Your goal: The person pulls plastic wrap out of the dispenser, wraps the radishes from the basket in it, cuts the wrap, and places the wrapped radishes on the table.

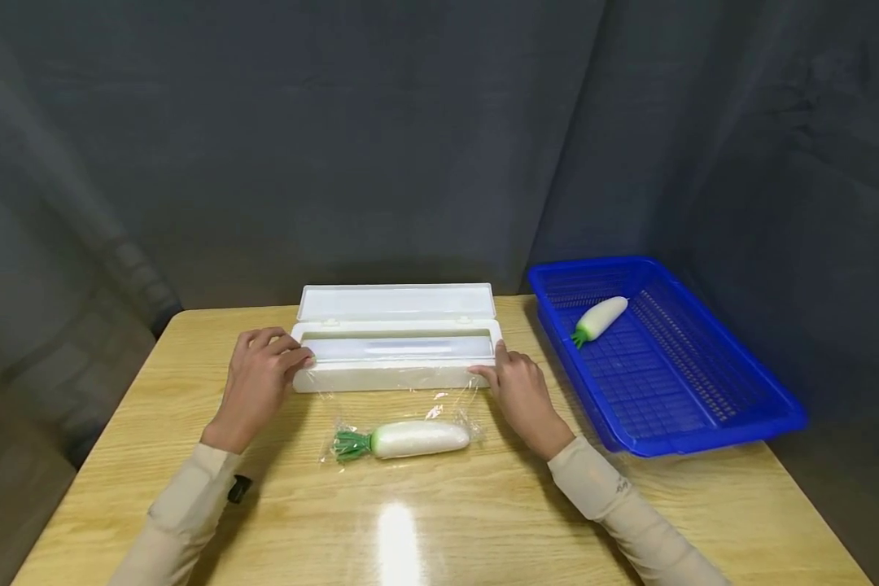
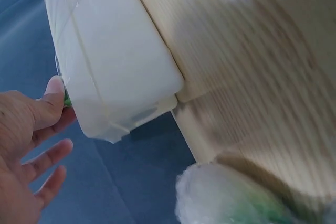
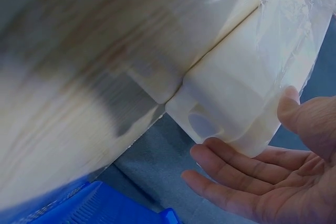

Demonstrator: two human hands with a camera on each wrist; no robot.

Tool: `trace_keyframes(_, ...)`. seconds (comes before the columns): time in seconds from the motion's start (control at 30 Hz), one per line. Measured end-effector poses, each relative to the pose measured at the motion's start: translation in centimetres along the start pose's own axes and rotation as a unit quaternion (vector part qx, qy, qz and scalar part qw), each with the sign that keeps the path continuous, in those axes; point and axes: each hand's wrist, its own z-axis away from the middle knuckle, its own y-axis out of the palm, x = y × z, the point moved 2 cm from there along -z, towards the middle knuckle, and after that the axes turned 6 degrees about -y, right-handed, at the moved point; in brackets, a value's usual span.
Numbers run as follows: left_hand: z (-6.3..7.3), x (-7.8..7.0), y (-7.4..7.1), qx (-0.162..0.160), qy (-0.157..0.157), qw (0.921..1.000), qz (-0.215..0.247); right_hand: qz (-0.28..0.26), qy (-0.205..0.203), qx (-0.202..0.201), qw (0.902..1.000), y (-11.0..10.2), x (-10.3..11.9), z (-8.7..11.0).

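Observation:
A white cling film dispenser (image 1: 391, 376) stands with its lid raised and a roll (image 1: 410, 348) inside. My left hand (image 1: 258, 381) holds its left front corner, thumb and index finger at the edge in the left wrist view while the other fingers (image 2: 47, 166) spread apart. At the opposite end, my right hand (image 1: 522, 392) grips the corner, thumb on the front and fingers (image 3: 236, 169) along the end. Clear film (image 1: 410, 400) runs from the dispenser's front to a film-wrapped white radish (image 1: 421, 439) with green stalks, lying on the table.
A blue plastic basket (image 1: 674, 446) sits at the right, partly past the table edge, with another white radish (image 1: 602, 317) in it. The wooden table (image 1: 322, 529) ends just behind the dispenser, against a dark curtain (image 1: 337, 163).

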Motion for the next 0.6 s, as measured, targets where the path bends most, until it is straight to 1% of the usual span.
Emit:
trace_keyframes(0.13, 0.4, 0.5, -0.7, 0.014, -0.012, 0.9997, 0.018, 0.004, 0.0, 0.008, 1.0, 0.1, 0.2, -0.1)
trace_keyframes(0.27, 0.6, 0.8, -1.1, 0.018, -0.023, 0.9996, 0.006, 0.008, 0.0, 0.008, 0.9999, 0.2, 0.3, -0.2)
trace_keyframes(0.33, 0.7, 0.8, -1.4, 0.012, -0.034, 0.9993, 0.004, 0.01, -0.002, 0.008, 0.9999, 0.2, 0.3, -0.2)
trace_keyframes(0.4, 0.8, 0.9, -1.5, 0.006, -0.04, 0.9992, 0.004, 0.011, -0.003, 0.007, 0.9999, 0.1, 0.3, -0.1)
trace_keyframes(0.5, 0.8, 0.7, -1.4, 0.004, -0.04, 0.9992, 0.006, 0.011, 0.004, 0.006, 0.9999, -0.1, 0.0, 0.1)
trace_keyframes(0.6, 1.2, 0.7, -1.3, -0.002, -0.036, 0.9993, 0.004, 0.006, 0.004, 0.003, 1.0, -0.1, 0.0, 0.2)
